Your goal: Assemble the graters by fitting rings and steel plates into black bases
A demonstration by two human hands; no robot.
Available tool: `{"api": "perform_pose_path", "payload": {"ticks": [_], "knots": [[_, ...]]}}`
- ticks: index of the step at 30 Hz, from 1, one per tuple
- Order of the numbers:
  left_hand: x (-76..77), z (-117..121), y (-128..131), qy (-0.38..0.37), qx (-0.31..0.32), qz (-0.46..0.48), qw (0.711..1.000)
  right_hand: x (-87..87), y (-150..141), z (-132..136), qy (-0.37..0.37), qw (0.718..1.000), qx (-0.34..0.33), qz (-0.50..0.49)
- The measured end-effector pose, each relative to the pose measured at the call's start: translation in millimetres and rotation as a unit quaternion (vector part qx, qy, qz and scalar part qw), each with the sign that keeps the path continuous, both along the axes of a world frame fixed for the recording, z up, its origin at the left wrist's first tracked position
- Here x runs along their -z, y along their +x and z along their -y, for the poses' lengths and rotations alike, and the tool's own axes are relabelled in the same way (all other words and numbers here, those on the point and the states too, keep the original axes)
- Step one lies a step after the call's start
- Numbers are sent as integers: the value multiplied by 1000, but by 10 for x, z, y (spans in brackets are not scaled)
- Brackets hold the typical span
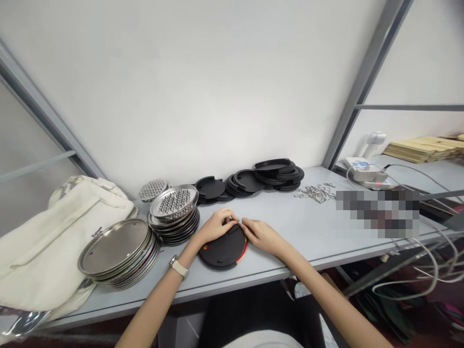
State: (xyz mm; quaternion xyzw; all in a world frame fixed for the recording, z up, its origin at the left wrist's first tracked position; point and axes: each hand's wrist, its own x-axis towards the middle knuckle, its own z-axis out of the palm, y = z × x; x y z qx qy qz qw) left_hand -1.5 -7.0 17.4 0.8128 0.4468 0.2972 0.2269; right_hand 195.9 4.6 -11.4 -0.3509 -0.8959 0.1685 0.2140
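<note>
A round black disc [222, 250] with a red and yellow strip along its right edge lies on the table in front of me. My left hand [220, 224] rests over its far edge, thumb and fingers drawn together at the rim. From the right, my right hand [261, 235] meets it there in a pinch. Something small and shiny seems to sit between the fingertips, too small to name. Farther right, small metal clips or hooks [317, 193] lie in a loose heap.
Black discs [250, 181] are piled along the wall. To my left stand a stack of round metal plates [118, 249] and a stack topped by a raised-tooth grater disc [174, 202]. A cream cloth bag [68, 237] lies beyond. Cables and a white device [364, 170] are at right.
</note>
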Motion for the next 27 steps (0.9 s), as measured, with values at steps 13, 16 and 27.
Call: {"api": "perform_pose_path", "payload": {"ticks": [13,16,27], "knots": [[6,28,-16,2,3,-17,1000,7,3,-10,-2,1000,-5,6],[1,21,-38,1,2,-9,1000,10,3,-13,0,1000,-5,7],[65,-10,-37,-39,13,55,998,44,11,-32,7,1000,-3,19]]}}
